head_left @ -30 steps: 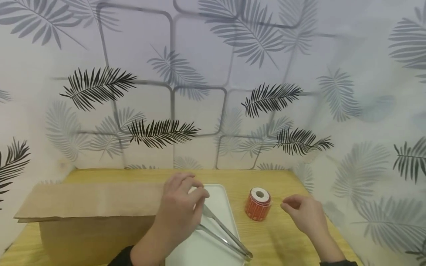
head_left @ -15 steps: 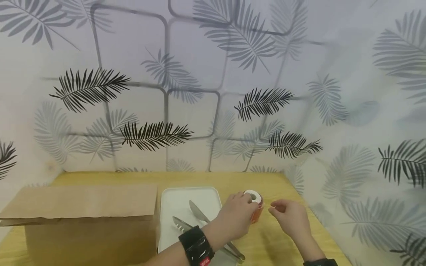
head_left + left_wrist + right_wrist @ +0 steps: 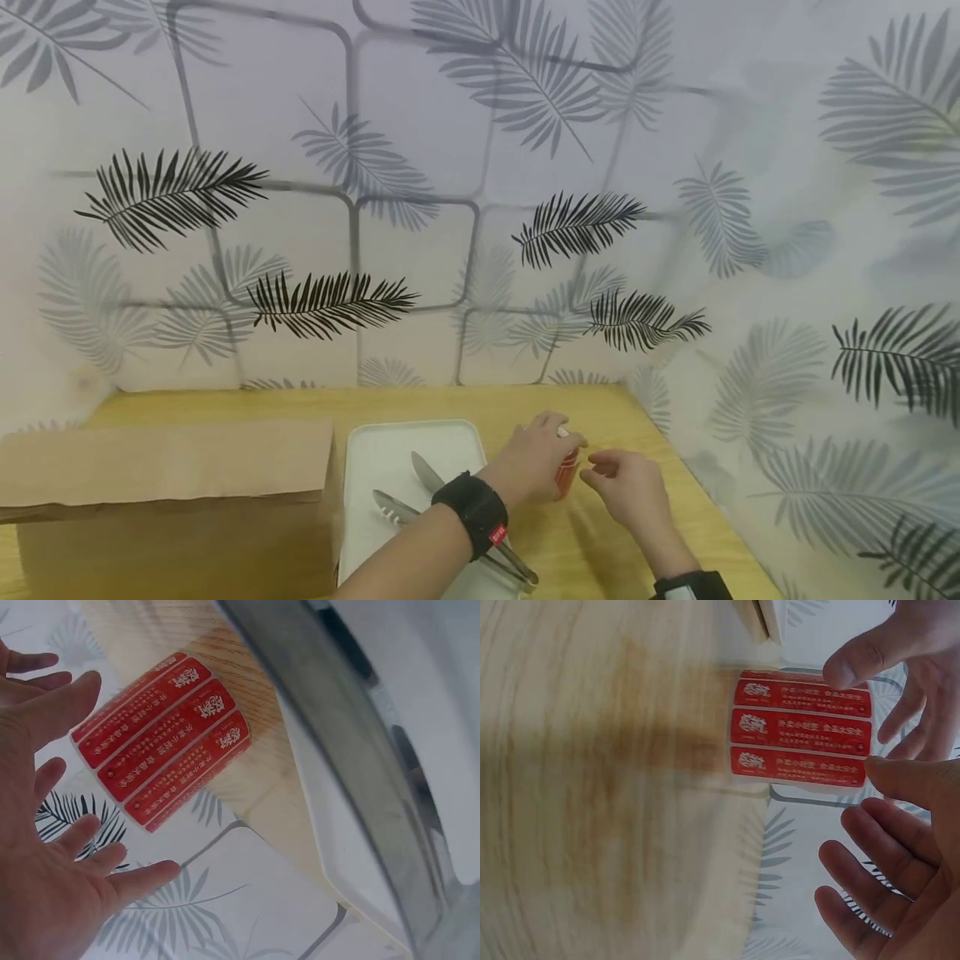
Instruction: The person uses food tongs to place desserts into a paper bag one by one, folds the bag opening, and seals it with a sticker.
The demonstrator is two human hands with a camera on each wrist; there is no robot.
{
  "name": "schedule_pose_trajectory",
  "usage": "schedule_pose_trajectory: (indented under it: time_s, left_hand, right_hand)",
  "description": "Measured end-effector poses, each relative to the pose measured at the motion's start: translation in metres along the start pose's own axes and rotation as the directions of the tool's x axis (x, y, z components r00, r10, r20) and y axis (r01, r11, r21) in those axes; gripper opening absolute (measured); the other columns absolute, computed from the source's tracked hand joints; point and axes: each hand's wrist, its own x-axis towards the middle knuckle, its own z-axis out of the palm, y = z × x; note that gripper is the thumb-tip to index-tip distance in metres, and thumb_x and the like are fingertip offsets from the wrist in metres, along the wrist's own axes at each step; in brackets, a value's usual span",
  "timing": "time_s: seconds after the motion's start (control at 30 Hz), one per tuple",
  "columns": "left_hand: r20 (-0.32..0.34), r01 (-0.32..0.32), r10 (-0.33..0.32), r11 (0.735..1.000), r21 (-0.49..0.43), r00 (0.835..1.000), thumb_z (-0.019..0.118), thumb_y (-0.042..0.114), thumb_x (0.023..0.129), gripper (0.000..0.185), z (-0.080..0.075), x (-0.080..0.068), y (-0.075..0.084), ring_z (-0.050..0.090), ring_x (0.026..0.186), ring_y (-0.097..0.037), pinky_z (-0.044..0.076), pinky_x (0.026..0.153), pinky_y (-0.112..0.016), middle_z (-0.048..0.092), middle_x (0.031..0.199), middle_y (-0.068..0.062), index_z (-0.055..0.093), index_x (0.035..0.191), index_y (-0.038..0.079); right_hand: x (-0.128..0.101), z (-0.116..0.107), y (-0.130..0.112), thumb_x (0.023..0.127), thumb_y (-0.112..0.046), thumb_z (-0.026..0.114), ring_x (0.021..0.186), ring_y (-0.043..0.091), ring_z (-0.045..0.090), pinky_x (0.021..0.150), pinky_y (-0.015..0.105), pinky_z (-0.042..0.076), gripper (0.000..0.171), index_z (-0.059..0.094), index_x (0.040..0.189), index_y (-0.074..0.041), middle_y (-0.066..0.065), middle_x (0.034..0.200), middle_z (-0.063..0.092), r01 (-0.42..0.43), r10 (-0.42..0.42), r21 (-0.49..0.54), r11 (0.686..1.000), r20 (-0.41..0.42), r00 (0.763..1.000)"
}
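A roll of red stickers [image 3: 566, 477] with pale print stands toward the right of the wooden table. My left hand [image 3: 528, 460] reaches over it from the left, gripping the upper end; in the right wrist view the left thumb [image 3: 844, 671] overlaps the labels. Part of the roll's white core shows between the fingers. Just right of the roll is my right hand [image 3: 628, 493], fingers loosely bent, thumb and index close together. In the right wrist view its nearest fingertip lies right at the roll's edge [image 3: 868, 774].
Metal tongs [image 3: 425, 472] lie spread on a white tray [image 3: 408, 432], partly behind the left forearm. A cardboard box [image 3: 172, 467] stands at the left of the table [image 3: 300, 402]. Patterned fabric [image 3: 420, 275] with leaves rises behind and at the right.
The left hand has moved right, from above the tray and tongs to the sticker roll, and taken hold of its top. The right hand stays beside the roll. The head view has shifted slightly right.
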Motion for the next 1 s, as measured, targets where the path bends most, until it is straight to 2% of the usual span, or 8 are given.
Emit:
schedule_pose_trajectory:
  time_s: [0.07, 0.2, 0.3, 0.4, 0.53, 0.73, 0.87, 1.0]
  left_hand:
    - [0.023, 0.014, -0.014, 1.000, -0.024, 1.000, 0.089, 0.031, 0.080, 0.072, 0.002, 0.002, 0.000, 0.044, 0.147, -0.022, 0.055, 0.103, -0.053, 0.048, 0.155, -0.003, 0.058, 0.144, 0.036]
    - [0.049, -0.016, 0.017, 1.000, -0.015, 0.999, 0.089, 0.030, 0.082, 0.069, 0.009, 0.004, -0.001, 0.051, 0.135, -0.021, 0.058, 0.094, -0.043, 0.055, 0.139, 0.000, 0.059, 0.143, 0.036]
    - [0.022, -0.061, 0.060, 0.998, 0.030, 0.998, 0.090, 0.029, 0.081, 0.064, 0.012, 0.008, -0.003, 0.055, 0.119, -0.017, 0.057, 0.088, -0.033, 0.057, 0.124, 0.002, 0.063, 0.139, 0.035]
    - [-0.006, -0.079, 0.079, 0.994, 0.071, 0.997, 0.091, 0.028, 0.079, 0.062, 0.013, 0.013, -0.006, 0.056, 0.112, -0.015, 0.057, 0.088, -0.030, 0.058, 0.122, 0.003, 0.065, 0.135, 0.034]
    - [-0.010, -0.092, 0.094, 0.991, 0.092, 0.996, 0.091, 0.028, 0.080, 0.061, 0.014, 0.016, -0.010, 0.057, 0.112, -0.015, 0.058, 0.089, -0.029, 0.059, 0.124, 0.003, 0.065, 0.135, 0.034]
    - [-0.035, -0.119, 0.124, 0.986, 0.114, 0.992, 0.088, 0.027, 0.085, 0.052, 0.010, 0.014, -0.012, 0.059, 0.109, -0.016, 0.058, 0.088, -0.030, 0.061, 0.119, 0.004, 0.066, 0.131, 0.033]
    - [-0.033, -0.111, 0.115, 0.987, 0.120, 0.993, 0.084, 0.027, 0.089, 0.049, 0.010, 0.015, -0.011, 0.059, 0.110, -0.016, 0.057, 0.088, -0.032, 0.061, 0.119, 0.005, 0.064, 0.133, 0.033]
    - [-0.024, -0.095, 0.098, 0.988, 0.122, 0.995, 0.079, 0.030, 0.093, 0.043, 0.012, 0.019, -0.012, 0.057, 0.108, -0.016, 0.057, 0.086, -0.031, 0.059, 0.117, 0.005, 0.064, 0.133, 0.034]
  right_hand:
    - [0.000, 0.005, 0.001, 0.089, -0.025, 0.082, 0.084, 0.025, 0.078, 0.066, 0.040, 0.062, 0.029, 0.079, 0.110, -0.006, 0.008, 0.097, 0.081, 0.003, -0.003, 0.013, 1.000, 0.001, 1.000]
    - [-0.002, 0.014, 0.003, 0.088, -0.031, 0.083, 0.083, 0.025, 0.079, 0.064, 0.038, 0.062, 0.034, 0.080, 0.111, -0.006, 0.008, 0.098, 0.081, 0.003, -0.003, 0.017, 1.000, -0.010, 1.000]
    - [0.000, 0.016, 0.003, 0.087, -0.035, 0.084, 0.082, 0.024, 0.079, 0.063, 0.037, 0.062, 0.037, 0.081, 0.111, -0.007, 0.008, 0.099, 0.081, 0.000, 0.000, 0.010, 1.000, -0.031, 1.000]
    - [0.002, 0.018, 0.003, 0.086, -0.036, 0.084, 0.082, 0.023, 0.079, 0.065, 0.039, 0.062, 0.038, 0.081, 0.111, -0.008, 0.009, 0.101, 0.081, -0.006, 0.007, 0.008, 1.000, -0.039, 0.999]
    - [0.004, 0.021, 0.002, 0.087, -0.036, 0.084, 0.082, 0.023, 0.079, 0.069, 0.041, 0.063, 0.041, 0.080, 0.115, -0.007, 0.011, 0.105, 0.081, -0.006, 0.006, 0.013, 1.000, -0.030, 1.000]
    - [0.009, 0.026, 0.002, 0.088, -0.036, 0.083, 0.081, 0.025, 0.080, 0.066, 0.039, 0.063, 0.047, 0.077, 0.121, -0.003, 0.014, 0.110, 0.080, 0.009, -0.008, 0.037, 0.999, -0.044, 0.999]
    - [0.013, 0.031, 0.003, 0.088, -0.031, 0.083, 0.082, 0.028, 0.080, 0.068, 0.042, 0.064, 0.042, 0.077, 0.119, -0.004, 0.016, 0.112, 0.079, 0.016, -0.011, 0.083, 0.996, -0.058, 0.998]
    - [0.016, 0.035, 0.001, 0.088, -0.028, 0.083, 0.082, 0.027, 0.080, 0.068, 0.040, 0.063, 0.031, 0.080, 0.112, -0.008, 0.013, 0.106, 0.080, 0.019, -0.008, 0.119, 0.993, -0.087, 0.996]
